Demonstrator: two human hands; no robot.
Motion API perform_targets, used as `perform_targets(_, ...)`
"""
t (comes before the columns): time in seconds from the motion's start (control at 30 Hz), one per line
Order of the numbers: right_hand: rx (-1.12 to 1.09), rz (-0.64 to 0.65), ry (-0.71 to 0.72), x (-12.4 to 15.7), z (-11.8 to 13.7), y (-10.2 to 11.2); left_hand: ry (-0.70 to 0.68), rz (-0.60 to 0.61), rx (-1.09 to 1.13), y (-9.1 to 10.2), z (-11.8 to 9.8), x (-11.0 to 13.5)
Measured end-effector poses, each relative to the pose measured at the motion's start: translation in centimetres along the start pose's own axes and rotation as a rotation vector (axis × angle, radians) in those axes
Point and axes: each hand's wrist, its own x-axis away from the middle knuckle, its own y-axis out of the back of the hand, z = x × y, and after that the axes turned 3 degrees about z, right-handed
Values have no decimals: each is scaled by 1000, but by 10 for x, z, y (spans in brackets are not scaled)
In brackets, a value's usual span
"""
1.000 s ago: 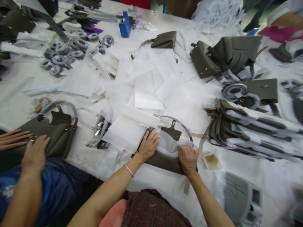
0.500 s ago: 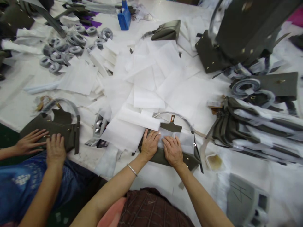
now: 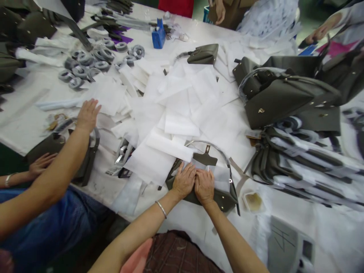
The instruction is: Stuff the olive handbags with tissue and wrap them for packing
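A dark olive handbag (image 3: 224, 201) lies on the table before me, its flap (image 3: 205, 158) turned back and its wrapped handle arched behind. A thin white sheet (image 3: 222, 177) lies across the bag's upper part. My left hand (image 3: 184, 180) and my right hand (image 3: 204, 185) rest close together on the bag, thumbs almost meeting. Both have bent fingers closed on the sheet near the bag's edge; the fingertips are partly hidden.
Loose white sheets (image 3: 182, 98) cover the middle of the table. Stacked handbags (image 3: 290, 159) and larger bags (image 3: 281, 98) stand at right. A tape dispenser (image 3: 121, 157) is left of my bag. A co-worker's arm (image 3: 57, 167) reaches over another bag.
My hands have drawn closer together, and their fingers have gone from flatter to bent. At left the co-worker's hand has lifted off a bag toward the sheets. A large bag at upper right has come down.
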Motion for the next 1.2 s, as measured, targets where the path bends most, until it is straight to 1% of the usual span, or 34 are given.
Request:
perform_targets(0.1, 3, -7, 26, 1, 1, 10, -16, -20, -10, 6, 1, 0)
perform_targets(0.17, 12, 17, 97, 8, 1, 24, -50, -15, -10, 16, 3, 5)
perform_targets(0.27, 77, 108, 233, 25, -5, 52, -199, 35, 12, 35, 5, 18)
perform_targets(0.33, 151, 173, 267, 39, -13, 70, -322, 89, 44, 48, 6, 29)
perform_targets(0.4, 228, 245, 266, 53, -18, 84, -387, 154, 60, 62, 5, 39)
perform_targets(0.5, 351, 351, 277, 70, -17, 95, -367, 272, 13, 84, -2, 51)
perform_targets(0.57, 416, 398, 284, 79, -8, 98, -340, 344, -25, 97, -8, 58)
perform_targets(0.63, 446, 427, 283, 86, 2, 99, -316, 386, -48, 105, -15, 64)
perform_targets(0.7, 457, 437, 278, 90, 10, 97, -294, 403, -61, 106, -22, 66)
perform_targets(0.77, 461, 432, 270, 92, 15, 94, -291, 422, -53, 102, -28, 64)
perform_targets(0.83, 450, 444, 244, 93, 17, 92, -309, 467, -13, 96, -29, 60)
perform_targets(0.9, 412, 512, 194, 93, 17, 90, -349, 526, 32, 91, -25, 54)
perform_targets(1.03, 295, 738, 77, 99, 9, 83, -382, 688, 114, 83, -8, 46)
perform_targets(1.13, 286, 801, 16, 103, -6, 71, -362, 735, 127, 75, -7, 39)
perform_targets(1.2, 270, 827, -36, 99, -15, 66, -374, 766, 111, 78, -7, 34)
